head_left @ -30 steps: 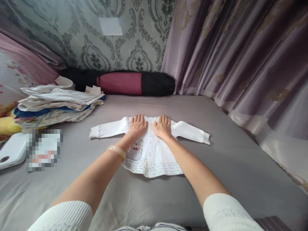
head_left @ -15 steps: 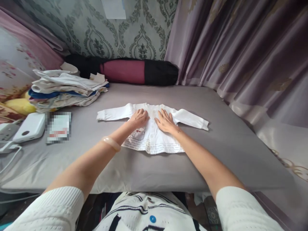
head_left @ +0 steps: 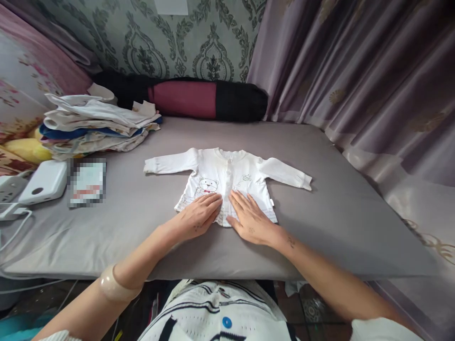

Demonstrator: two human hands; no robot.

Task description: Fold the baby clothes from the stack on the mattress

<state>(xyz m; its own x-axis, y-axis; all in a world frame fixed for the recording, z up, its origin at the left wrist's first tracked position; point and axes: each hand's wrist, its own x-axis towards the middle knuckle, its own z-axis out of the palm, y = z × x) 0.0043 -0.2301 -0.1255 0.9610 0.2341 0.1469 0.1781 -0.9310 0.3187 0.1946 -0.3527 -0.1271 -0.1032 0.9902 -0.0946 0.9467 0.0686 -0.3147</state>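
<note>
A small white long-sleeved shirt (head_left: 227, 169) lies spread flat on a grey sheet, its sleeves stretched out to both sides. It has a front placket, a bear print with a red bow on its left half, and lines of print along the hem. My left hand (head_left: 201, 212) rests flat on the lower left front, fingers stretched out, covering part of the bear and hem. Opposite it, my right hand (head_left: 250, 217) presses flat on the lower right front, fingers a little apart. Neither hand grips the cloth. A pale bangle (head_left: 115, 285) circles my left forearm.
A stack of folded clothes (head_left: 99, 125) sits at the back left. Nearer are a white power bank (head_left: 44, 182), a power strip with cables (head_left: 10, 189) and a blurred-out flat item (head_left: 87, 183). A black and maroon roll (head_left: 185, 98) lies along the wall; curtains (head_left: 337, 71) hang at right.
Both hands have slid down the shirt from the chest to near the hem, towards my body. The collar and bear print are now uncovered. The shirt lies in about the same place.
</note>
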